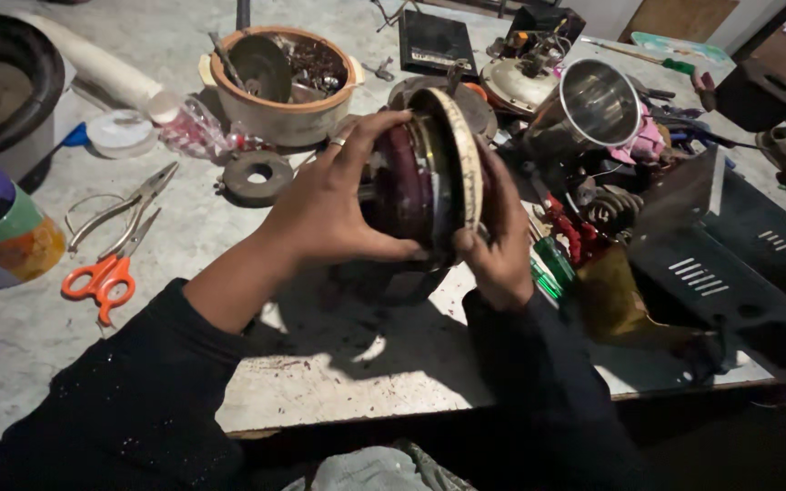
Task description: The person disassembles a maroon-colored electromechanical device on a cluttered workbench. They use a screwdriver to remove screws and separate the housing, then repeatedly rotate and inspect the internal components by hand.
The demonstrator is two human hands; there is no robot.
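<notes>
left hand [334,205] and right hand [499,245] clamp the round motor assembly [425,177] between them (held on edge, cream rim toward the right), raised above the workbench [338,364], scissors [102,273] well left.

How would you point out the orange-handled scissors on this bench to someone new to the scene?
Start at the grey worktop and look to its left side, left of the person's left hand. The scissors lie just below the steel pliers. Their bright orange handles are what mark them out.
</notes>
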